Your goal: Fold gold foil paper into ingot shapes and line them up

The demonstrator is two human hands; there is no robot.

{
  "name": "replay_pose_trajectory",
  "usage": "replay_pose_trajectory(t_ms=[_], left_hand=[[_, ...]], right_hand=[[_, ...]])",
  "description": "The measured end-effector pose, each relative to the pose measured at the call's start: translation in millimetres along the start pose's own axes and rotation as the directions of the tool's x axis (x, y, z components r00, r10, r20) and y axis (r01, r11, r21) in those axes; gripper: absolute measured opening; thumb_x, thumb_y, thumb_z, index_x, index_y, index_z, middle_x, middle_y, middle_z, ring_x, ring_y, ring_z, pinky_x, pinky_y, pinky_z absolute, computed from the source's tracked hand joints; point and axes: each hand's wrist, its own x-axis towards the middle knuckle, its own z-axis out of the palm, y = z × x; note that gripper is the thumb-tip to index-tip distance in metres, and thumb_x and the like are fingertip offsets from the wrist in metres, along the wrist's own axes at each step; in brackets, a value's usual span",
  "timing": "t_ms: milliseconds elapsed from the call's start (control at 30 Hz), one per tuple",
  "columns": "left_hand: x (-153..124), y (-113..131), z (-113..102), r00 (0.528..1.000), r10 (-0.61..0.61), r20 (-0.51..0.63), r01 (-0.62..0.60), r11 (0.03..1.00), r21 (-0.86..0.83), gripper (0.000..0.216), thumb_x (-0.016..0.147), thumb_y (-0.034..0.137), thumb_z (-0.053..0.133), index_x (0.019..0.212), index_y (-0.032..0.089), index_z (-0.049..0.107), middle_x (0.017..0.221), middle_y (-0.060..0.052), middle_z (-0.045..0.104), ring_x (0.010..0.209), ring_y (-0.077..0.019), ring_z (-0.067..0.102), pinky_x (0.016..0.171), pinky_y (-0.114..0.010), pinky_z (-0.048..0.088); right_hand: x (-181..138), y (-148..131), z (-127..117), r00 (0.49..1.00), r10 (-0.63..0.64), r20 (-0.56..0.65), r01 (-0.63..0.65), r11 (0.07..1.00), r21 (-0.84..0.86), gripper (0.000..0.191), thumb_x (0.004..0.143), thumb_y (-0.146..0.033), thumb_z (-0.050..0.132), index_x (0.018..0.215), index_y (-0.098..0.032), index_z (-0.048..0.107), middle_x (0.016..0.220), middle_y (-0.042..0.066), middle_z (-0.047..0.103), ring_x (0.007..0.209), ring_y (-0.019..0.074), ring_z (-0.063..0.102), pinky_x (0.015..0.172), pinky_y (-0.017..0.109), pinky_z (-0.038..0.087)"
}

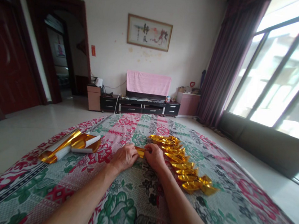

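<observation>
Both hands meet at the middle of the flowered cloth, one at each end of a small strip of folded gold foil paper (140, 152). My left hand (124, 157) is closed on its left end, and my right hand (155, 157) pinches the right end. Just right of my right hand runs a slanting row of several folded gold foil ingots (182, 165), pointed at the ends. Over to the left lie loose, curling gold foil sheets (64, 147) with white backs. My palms and some fingertips are hidden.
A patterned cloth (116, 213) in green, pink and grey covers the round surface under my arms. Beyond it stand a low black cabinet (130, 108) and a pink cloth (148, 83) draped over something. A dark curtain (226, 63) hangs beside the window at right.
</observation>
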Motion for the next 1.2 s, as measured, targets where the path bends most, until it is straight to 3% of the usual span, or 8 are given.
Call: replay_pose_trajectory(t_ms=[400,567,833,1200], left_hand=[[2.2,1.0,-1.5,0.999,-0.038,0.022,0.039,0.998,-0.040,0.022,0.081,0.023,0.047,0.071,0.018,0.066,0.074,-0.004,0.057,0.077,-0.0136,0.053,0.072,-0.024,0.040],[2.8,1.5,-3.2,0.998,-0.052,0.041,0.054,0.997,-0.058,0.021,0.080,0.022,0.047,0.071,0.018,0.065,0.074,-0.004,0.057,0.077,-0.0133,0.053,0.073,-0.025,0.041],[1.8,-5.0,0.1,0.999,-0.034,-0.009,0.033,0.997,-0.077,0.023,0.078,0.015,0.046,0.064,0.017,0.065,0.067,-0.003,0.057,0.070,-0.0119,0.052,0.067,-0.024,0.040],[1.7,-18.6,-0.5,0.983,-0.184,-0.027,0.178,0.974,-0.140,0.017,0.072,0.018,0.053,0.068,0.019,0.070,0.071,-0.003,0.061,0.068,-0.0116,0.055,0.066,-0.022,0.042]], right_hand=[[-4.7,-2.6,0.0,0.992,-0.057,-0.110,0.063,0.997,0.048,0.018,0.064,-0.011,0.052,0.076,-0.018,0.063,0.074,0.002,0.062,0.069,0.0131,0.057,0.070,0.024,0.045],[-9.9,-5.9,2.6,0.980,-0.193,-0.043,0.195,0.980,0.045,0.009,0.064,-0.011,0.055,0.067,-0.017,0.061,0.078,0.004,0.060,0.076,0.0140,0.055,0.075,0.025,0.043],[-7.5,-5.8,2.9,0.977,-0.203,0.064,0.201,0.979,0.032,0.011,0.063,-0.009,0.057,0.067,-0.017,0.063,0.081,0.004,0.060,0.085,0.0157,0.053,0.077,0.026,0.042],[-7.1,-2.9,8.2,0.951,-0.285,0.123,0.286,0.958,0.009,0.021,0.072,-0.012,0.054,0.072,-0.024,0.071,0.093,0.003,0.061,0.088,0.0149,0.055,0.084,0.028,0.039]])
